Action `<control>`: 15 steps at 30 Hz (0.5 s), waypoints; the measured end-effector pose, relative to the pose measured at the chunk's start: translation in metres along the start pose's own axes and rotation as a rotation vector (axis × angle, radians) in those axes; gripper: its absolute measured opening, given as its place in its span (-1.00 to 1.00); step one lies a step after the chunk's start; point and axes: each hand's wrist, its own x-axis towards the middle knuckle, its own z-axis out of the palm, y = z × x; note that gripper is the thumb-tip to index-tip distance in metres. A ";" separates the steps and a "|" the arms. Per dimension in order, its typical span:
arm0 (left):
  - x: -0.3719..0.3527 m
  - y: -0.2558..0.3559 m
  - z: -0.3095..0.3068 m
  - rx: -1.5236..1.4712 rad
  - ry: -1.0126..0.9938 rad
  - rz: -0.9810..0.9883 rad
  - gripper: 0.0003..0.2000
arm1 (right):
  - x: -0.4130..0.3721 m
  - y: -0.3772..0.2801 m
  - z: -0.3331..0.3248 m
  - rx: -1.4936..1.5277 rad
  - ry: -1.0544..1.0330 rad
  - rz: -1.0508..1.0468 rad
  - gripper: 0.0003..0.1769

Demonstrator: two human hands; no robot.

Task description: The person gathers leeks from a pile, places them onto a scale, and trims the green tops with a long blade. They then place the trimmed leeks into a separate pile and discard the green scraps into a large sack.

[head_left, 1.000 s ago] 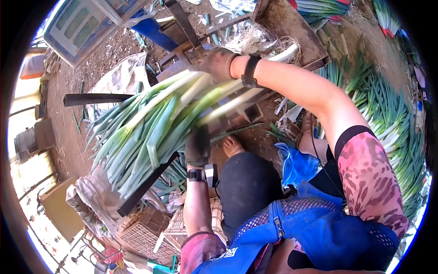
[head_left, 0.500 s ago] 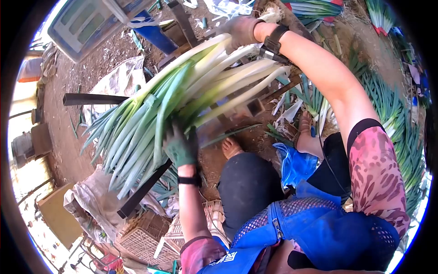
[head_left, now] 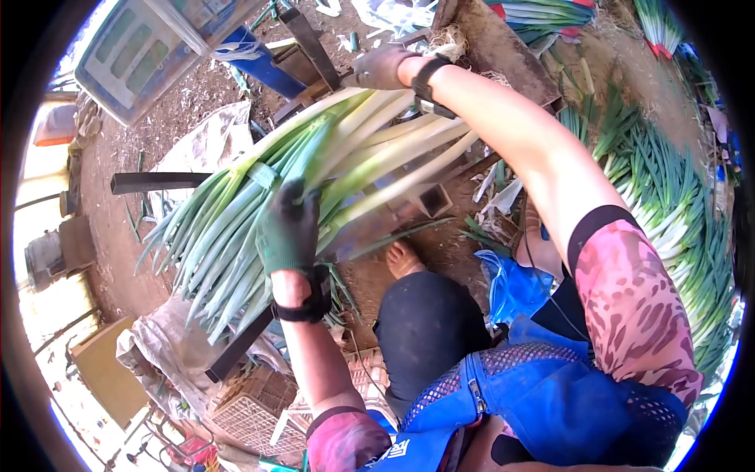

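- Head view: left hand (head_left: 289,228) grasps the green onion bundle (head_left: 346,157) mid-length, steadying leaves that fan toward 8 o'clock.
- Right hand (head_left: 381,67), at 12 o'clock, caps the white ends, probably aligning them; I cannot tell its grip.

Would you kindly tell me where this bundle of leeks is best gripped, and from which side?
Probably two-handed: the firm white stalk ends, by the right hand, and the middle from the near side, where the left hand wraps it. The bundle of leeks is long and slanted, and its green tips fan out floppy.
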 end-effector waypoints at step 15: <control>0.094 0.057 0.031 0.506 -0.695 0.155 -0.20 | -0.142 -0.047 0.070 0.039 0.509 -0.187 -0.55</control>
